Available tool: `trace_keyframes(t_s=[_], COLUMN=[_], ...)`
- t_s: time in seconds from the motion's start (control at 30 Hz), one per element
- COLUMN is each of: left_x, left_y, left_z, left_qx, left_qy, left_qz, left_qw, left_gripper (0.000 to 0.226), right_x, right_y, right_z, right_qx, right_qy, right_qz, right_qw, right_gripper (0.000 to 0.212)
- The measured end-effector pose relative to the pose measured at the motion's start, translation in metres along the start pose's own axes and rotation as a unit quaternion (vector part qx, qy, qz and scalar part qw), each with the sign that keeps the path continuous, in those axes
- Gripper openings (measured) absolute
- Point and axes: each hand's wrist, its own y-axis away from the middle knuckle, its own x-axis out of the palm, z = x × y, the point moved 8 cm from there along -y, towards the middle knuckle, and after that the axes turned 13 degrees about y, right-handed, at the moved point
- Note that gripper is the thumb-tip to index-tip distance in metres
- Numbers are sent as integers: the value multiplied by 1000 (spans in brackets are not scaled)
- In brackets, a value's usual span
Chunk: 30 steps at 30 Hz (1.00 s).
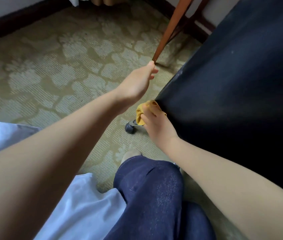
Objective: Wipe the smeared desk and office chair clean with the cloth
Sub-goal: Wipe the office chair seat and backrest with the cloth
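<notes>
Carpet (54, 70), olive with a pale leaf pattern, fills my view up to a dark skirting (15, 18) along the far wall. The black chair (232, 75) takes up the right side, its near edge running diagonally from the corner at mid-frame up to the right. At that corner my right hand (158, 125) pinches the bunched yellow cloth (141, 113) against the chair, a fold hanging down toward a grey castor (130, 127). My left hand (135, 82) reaches out, fingers together, tips at the foot of a slanting wooden leg (170, 28); I cannot tell whether it grips. A denim knee (151, 187) sits below.
</notes>
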Motion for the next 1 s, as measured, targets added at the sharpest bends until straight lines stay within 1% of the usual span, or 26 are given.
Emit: trace_keyframes(t_s=[0.13, 0.2, 0.27, 0.3, 0.37, 0.4, 0.43, 0.5, 0.57, 0.6, 0.63, 0.67, 0.7, 0.73, 0.8, 0.83, 0.87, 0.93, 1.0], left_x=[13, 21, 25, 27, 32, 36, 40, 47, 52, 53, 54, 55, 56, 58, 59, 56, 54, 49, 44], left_y=[8, 15, 22, 26, 31, 36, 41, 47, 54, 58, 60, 62, 64, 67, 69, 68, 66, 64, 59], left_z=[-8, -15, -23, -27, -32, -35, -38, -37, -36, -34, -32, -30, -30, -31, -30, -30, -30, -32, -36], left_qx=[9, 25, 49, 62, 75, 80, 85, 92, 85, 77, 70, 67, 67, 68, 69, 68, 62, 51, 51], left_qy=[-11, -31, -39, -37, -34, -34, -31, -22, -22, -20, -14, -4, 5, 13, 25, 28, 35, 22, -7], left_qz=[20, 27, 31, 34, 39, 46, 54, 76, 91, 94, 96, 98, 102, 110, 119, 116, 114, 110, 99], left_qw=[1000, 999, 998, 997, 996, 995, 994, 993, 992, 992, 993, 993, 993, 992, 990, 990, 991, 992, 994], left_gripper=[46, 46, 45, 40, 23, 21, 25, 33, 43, 45, 44, 40, 34, 32, 35, 36, 39, 48, 50], right_x=[1, 5, 15, 21, 35, 41, 48, 53, 51, 47, 45, 41, 36, 33, 25, 20, 14, 1, -3], right_y=[6, 16, 31, 42, 68, 84, 100, 131, 157, 169, 180, 190, 199, 205, 210, 210, 207, 197, 175], right_z=[10, 18, 29, 34, 44, 46, 45, 30, 4, -10, -21, -32, -45, -58, -84, -96, -104, -119, -124], right_qx=[-6, -21, -38, -51, -95, -115, -121, -83, -11, 27, 57, 86, 113, 142, 190, 206, 222, 253, 258], right_qy=[-28, -46, -64, -67, -48, -40, -40, -67, -102, -136, -151, -154, -161, -170, -181, -182, -176, -146, -137], right_qz=[-50, -59, -51, -41, -18, -8, -5, -27, -65, -87, -109, -146, -170, -184, -191, -195, -210, -241, -239], right_qw=[998, 997, 996, 996, 994, 993, 992, 994, 993, 987, 981, 973, 965, 958, 946, 942, 936, 925, 926], right_gripper=[43, 44, 48, 51, 56, 56, 57, 59, 59, 53, 42, 28, 24, 32, 48, 51, 50, 40, 38])
